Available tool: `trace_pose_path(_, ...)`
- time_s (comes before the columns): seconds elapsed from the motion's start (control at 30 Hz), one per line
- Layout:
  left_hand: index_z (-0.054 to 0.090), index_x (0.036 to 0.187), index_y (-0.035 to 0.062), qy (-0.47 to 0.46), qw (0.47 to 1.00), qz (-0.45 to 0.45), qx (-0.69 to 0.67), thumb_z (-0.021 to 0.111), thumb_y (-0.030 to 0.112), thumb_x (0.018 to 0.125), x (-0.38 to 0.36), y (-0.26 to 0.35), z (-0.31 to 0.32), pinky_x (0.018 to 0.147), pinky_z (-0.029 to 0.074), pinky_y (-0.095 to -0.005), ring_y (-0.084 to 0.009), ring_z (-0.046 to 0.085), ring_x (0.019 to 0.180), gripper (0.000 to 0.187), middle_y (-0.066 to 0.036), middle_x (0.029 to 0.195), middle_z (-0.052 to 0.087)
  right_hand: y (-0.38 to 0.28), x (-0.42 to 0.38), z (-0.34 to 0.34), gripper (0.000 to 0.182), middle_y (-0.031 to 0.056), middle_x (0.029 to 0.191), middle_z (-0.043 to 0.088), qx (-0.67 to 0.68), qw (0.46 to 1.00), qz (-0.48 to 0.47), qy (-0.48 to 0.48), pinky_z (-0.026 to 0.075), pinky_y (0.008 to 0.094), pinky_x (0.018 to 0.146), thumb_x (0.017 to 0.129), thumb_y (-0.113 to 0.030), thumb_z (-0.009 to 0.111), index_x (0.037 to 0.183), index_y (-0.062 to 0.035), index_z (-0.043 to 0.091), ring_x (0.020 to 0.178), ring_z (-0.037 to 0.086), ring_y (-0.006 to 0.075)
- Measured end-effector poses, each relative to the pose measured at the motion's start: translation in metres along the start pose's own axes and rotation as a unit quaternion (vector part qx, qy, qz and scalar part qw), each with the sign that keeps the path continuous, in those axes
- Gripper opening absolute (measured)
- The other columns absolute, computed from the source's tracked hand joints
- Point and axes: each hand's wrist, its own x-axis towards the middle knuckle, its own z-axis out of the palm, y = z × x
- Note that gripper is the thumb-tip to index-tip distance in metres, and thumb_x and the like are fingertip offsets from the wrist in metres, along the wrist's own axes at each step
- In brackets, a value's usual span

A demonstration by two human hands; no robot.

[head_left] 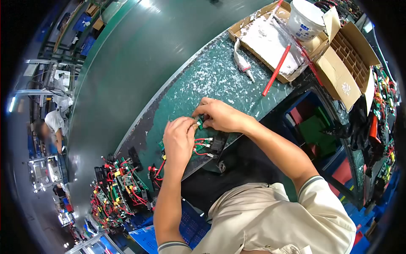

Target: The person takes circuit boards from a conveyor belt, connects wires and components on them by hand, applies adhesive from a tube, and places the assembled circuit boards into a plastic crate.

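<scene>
Left hand and right hand, fingers curled nearly closed, pinching a small green board between them over the bench! Red wires sit just beside the left hand; a white tube lies well apart.

On the worktable, a wired circuit board lies at the near edge, with a pile of circuit boards to its left. A shallow carton sits at the far right, a tub in it, a tube just left and a divided carton to its right.
</scene>
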Motion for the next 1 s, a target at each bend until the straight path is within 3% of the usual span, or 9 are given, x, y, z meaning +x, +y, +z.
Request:
trace_pose_path(0.13,0.073,0.098,0.0024,-0.022,0.999,-0.027,0.012,0.067,0.000,0.084,0.001,0.002,0.000,0.087,0.052,-0.0421,-0.0344,0.069,0.096,0.015,-0.013,0.104,0.073,0.003,0.000,0.003,0.043,0.0136,0.103,0.058,0.014,1.000,-0.005,0.008,0.054,0.0411,0.080,0.076,0.004,0.077,0.118,-0.0032,0.070,0.091,0.065,0.0295)
trace_pose_path(0.33,0.072,0.099,0.0022,-0.018,0.996,0.005,0.087,0.069,0.002,0.085,0.004,0.015,0.001,0.091,0.051,-0.0441,-0.0357,0.069,0.094,0.014,-0.014,0.102,0.073,0.004,-0.002,0.004,0.042,0.0135,0.101,0.057,0.015,1.000,-0.015,0.019,0.053,0.0414,0.080,0.077,0.006,0.075,0.117,-0.0021,0.069,0.090,0.064,0.0295)
trace_pose_path(0.63,0.070,0.099,-0.0023,-0.023,0.998,-0.009,0.052,0.069,-0.004,0.084,0.006,0.014,-0.001,0.072,0.056,-0.0381,-0.0339,0.070,0.080,0.015,-0.017,0.100,0.072,0.004,-0.003,0.002,0.042,0.0141,0.102,0.057,0.029,0.999,-0.010,0.018,0.052,0.0417,0.081,0.077,0.004,0.076,0.117,-0.0011,0.069,0.093,0.064,0.0310)
trace_pose_path(0.73,0.070,0.098,-0.0015,-0.025,0.998,-0.015,0.056,0.070,-0.004,0.083,0.006,0.015,0.001,0.074,0.055,-0.0407,-0.0347,0.070,0.083,0.015,-0.016,0.100,0.072,0.006,-0.002,0.004,0.042,0.0145,0.102,0.057,0.026,0.999,-0.011,0.020,0.052,0.0419,0.082,0.077,0.004,0.076,0.117,-0.0008,0.069,0.094,0.063,0.0315)
trace_pose_path(0.83,0.069,0.097,-0.0001,-0.045,0.995,-0.021,0.087,0.067,0.004,0.090,0.006,0.021,0.002,0.100,0.049,-0.0543,-0.0355,0.068,0.095,0.009,-0.015,0.102,0.070,0.006,-0.002,0.004,0.042,0.0151,0.103,0.058,0.033,0.999,-0.017,0.024,0.051,0.0426,0.083,0.076,0.005,0.076,0.117,-0.0010,0.069,0.097,0.063,0.0327)
trace_pose_path(1.0,0.068,0.094,-0.0013,-0.098,0.990,-0.008,0.102,0.067,0.004,0.088,0.018,0.025,0.005,0.092,0.050,-0.0501,-0.0368,0.065,0.092,0.008,-0.014,0.096,0.068,0.007,-0.003,0.005,0.038,0.0161,0.104,0.060,0.024,0.999,-0.023,0.032,0.050,0.0441,0.085,0.076,0.004,0.074,0.113,-0.0002,0.069,0.100,0.062,0.0359)
